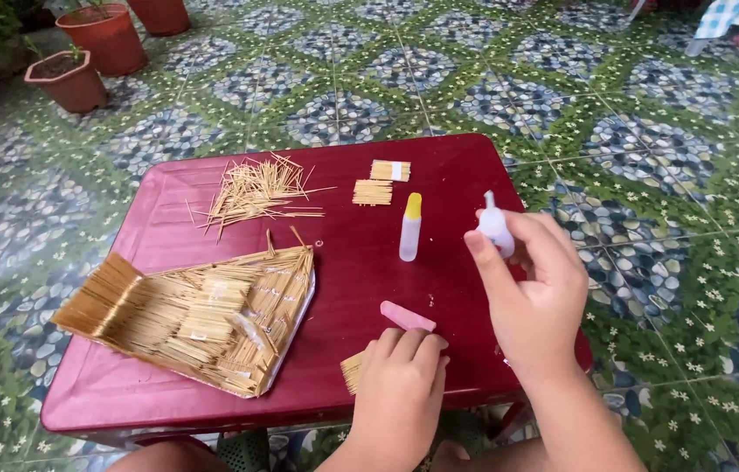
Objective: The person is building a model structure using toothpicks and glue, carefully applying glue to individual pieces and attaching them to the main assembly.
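My right hand [531, 288] holds a small white glue bottle [495, 225] upright above the right side of a dark red plastic table [448, 166]. My left hand [400, 385] presses down on a small flat panel of joined toothpicks [352, 371] at the table's front edge, next to a pink eraser-like block [407, 317]. A second glue bottle with a yellow cap [410, 226] stands upright in the middle of the table.
A tray-shaped structure of glued toothpicks [194, 319] lies at the left. A loose pile of toothpicks [256, 192] and two small toothpick panels [373, 191] [390, 170] lie farther back. Terracotta pots [72, 79] stand on the patterned tile floor at the upper left.
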